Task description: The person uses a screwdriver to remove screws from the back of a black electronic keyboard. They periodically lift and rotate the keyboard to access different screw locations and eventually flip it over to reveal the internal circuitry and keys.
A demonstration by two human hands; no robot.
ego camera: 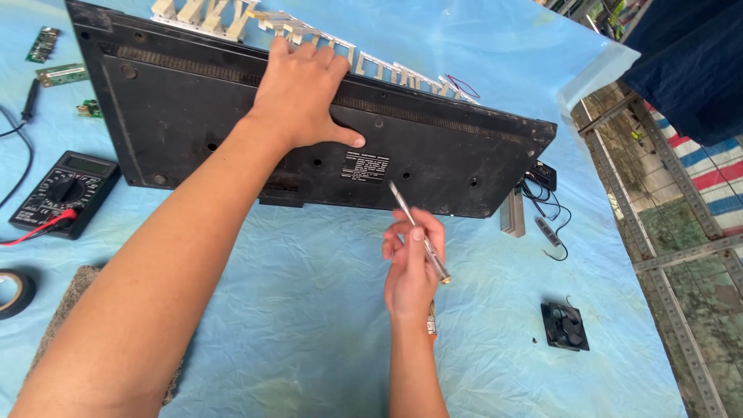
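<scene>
Long black keyboard case (232, 116), turned upside down, lying slantwise across the upper half of the frame on the blue tabletop (294, 325). White keys (309, 35) poking out along its far edge at the top. Small white label (364, 166) near the middle of the black bottom.

Left hand (302, 97) pressed flat on the case, upper middle of the frame: grip spread open, fingers reaching to the far edge by the keys, thumb pointing right just above the label. Nothing clamped in it.

Right hand (410, 267) at the middle of the frame, just below the case and off it. Grip closed around a thin metal tool (418, 232), fingers curled together on its shaft. Tool slanted, upper tip up by the case's near edge.

Black multimeter (66, 192) with red lead at the left edge. Roll of black tape (14, 292) at lower left. Green circuit boards (58, 62) at upper left. Small black fan (564, 326) at lower right. Grey block (511, 213) and thin black wires (551, 220) by the case's right end.
</scene>
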